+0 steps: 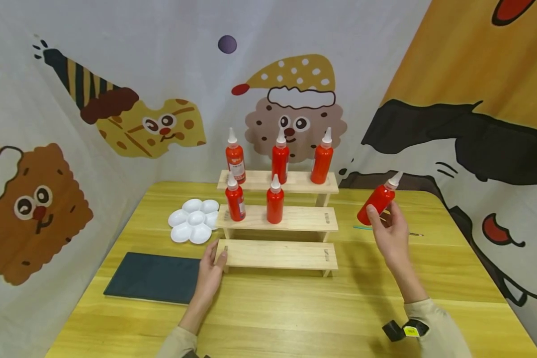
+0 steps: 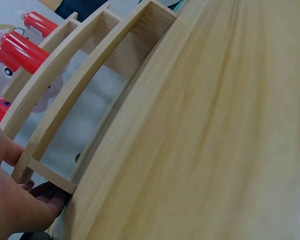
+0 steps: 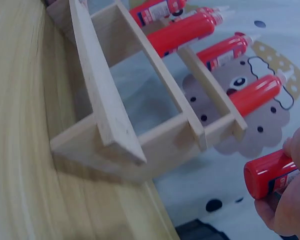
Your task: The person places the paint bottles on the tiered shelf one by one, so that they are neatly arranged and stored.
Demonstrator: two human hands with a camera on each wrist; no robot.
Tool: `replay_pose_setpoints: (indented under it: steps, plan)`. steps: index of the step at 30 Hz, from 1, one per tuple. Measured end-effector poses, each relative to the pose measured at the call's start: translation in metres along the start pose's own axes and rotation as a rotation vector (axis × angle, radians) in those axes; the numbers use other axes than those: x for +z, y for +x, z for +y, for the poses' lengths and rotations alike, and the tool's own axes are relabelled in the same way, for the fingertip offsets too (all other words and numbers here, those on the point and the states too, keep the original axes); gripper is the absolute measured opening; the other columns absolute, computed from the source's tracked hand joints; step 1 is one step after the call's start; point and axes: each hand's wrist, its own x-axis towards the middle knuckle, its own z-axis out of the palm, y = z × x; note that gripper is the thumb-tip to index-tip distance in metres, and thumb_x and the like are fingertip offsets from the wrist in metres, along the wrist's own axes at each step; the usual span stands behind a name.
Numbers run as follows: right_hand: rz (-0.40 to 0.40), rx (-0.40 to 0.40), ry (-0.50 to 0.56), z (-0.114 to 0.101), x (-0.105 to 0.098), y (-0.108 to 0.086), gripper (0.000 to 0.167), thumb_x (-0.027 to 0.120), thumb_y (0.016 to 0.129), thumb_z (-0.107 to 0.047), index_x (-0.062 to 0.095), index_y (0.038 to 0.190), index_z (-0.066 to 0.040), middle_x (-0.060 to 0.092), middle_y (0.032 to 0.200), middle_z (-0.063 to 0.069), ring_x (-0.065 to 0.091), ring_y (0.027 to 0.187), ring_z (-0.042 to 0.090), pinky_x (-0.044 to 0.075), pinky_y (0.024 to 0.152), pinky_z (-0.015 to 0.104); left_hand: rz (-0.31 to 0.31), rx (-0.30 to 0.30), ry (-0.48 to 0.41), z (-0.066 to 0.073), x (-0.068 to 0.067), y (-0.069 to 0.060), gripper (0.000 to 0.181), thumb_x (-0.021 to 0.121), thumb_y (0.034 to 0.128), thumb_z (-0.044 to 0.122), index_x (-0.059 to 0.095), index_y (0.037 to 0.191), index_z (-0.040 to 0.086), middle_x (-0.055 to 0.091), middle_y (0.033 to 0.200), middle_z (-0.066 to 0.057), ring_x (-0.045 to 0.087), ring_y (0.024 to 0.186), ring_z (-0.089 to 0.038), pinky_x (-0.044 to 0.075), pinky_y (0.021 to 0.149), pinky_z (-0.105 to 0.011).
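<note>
A three-tier wooden rack (image 1: 277, 253) stands on the table. My left hand (image 1: 210, 273) grips the left end of its lowest tier, thumb above and fingers around the side; the left wrist view shows the fingers (image 2: 50, 197) by the end support. To the right of the rack, my right hand (image 1: 391, 236) holds a red squeeze bottle (image 1: 377, 203) above the table, its white nozzle tilted up and right. Three similar bottles stand on the top tier, including the right one (image 1: 321, 164). Two more, one being a red bottle (image 1: 275, 206), stand on the middle tier. The lowest tier is bare.
A white flower-shaped palette (image 1: 191, 232) lies left of the rack, in front of which is a dark flat board (image 1: 154, 278). A thin brush (image 1: 416, 234) and a teal-handled stick (image 1: 361, 227) lie behind my right hand. A printed cloth (image 1: 161, 40) hangs behind the table.
</note>
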Motion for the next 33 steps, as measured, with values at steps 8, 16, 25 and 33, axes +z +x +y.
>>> replay_pose_setpoints:
  steps: [8, 16, 25, 33]
  plan:
    - [-0.118, -0.059, -0.021, -0.012, 0.029, 0.001, 0.046, 0.063, 0.102, -0.022, 0.053, 0.144, -0.006, 0.063, 0.128, 0.013, 0.064, 0.104, 0.006, 0.05, 0.082, 0.006, 0.0, -0.011, 0.012, 0.0, -0.004, -0.001, 0.056, 0.051, 0.1074, 0.017, 0.029, 0.157, 0.0, 0.027, 0.162, -0.03, 0.026, 0.151, -0.046, 0.03, 0.119, -0.06]
    - [-0.252, -0.084, 0.035, -0.02, 0.056, -0.001, 0.046, 0.066, 0.1, -0.017, 0.053, 0.142, -0.002, 0.061, 0.134, 0.021, 0.063, 0.12, 0.039, 0.048, 0.089, 0.006, 0.001, -0.013, 0.016, -0.001, -0.005, -0.001, 0.057, 0.051, 0.1074, 0.018, 0.029, 0.157, 0.0, 0.025, 0.163, -0.029, 0.025, 0.151, -0.046, 0.029, 0.119, -0.06]
    - [-0.311, -0.112, 0.047, -0.016, 0.074, -0.003, 0.043, 0.066, 0.1, -0.013, 0.055, 0.14, -0.003, 0.062, 0.132, 0.021, 0.064, 0.119, 0.037, 0.049, 0.092, 0.013, -0.001, -0.019, -0.001, 0.001, -0.003, -0.001, 0.057, 0.05, 0.1076, 0.017, 0.028, 0.157, 0.0, 0.028, 0.162, -0.03, 0.028, 0.15, -0.045, 0.031, 0.119, -0.059]
    - [-0.326, -0.117, 0.058, -0.015, 0.078, -0.006, 0.046, 0.067, 0.099, -0.013, 0.054, 0.142, -0.004, 0.061, 0.132, 0.021, 0.065, 0.117, 0.038, 0.052, 0.09, 0.013, -0.004, -0.018, 0.001, 0.0, -0.002, -0.002, 0.056, 0.051, 0.1075, 0.016, 0.029, 0.156, 0.0, 0.025, 0.164, -0.028, 0.025, 0.151, -0.045, 0.03, 0.119, -0.059]
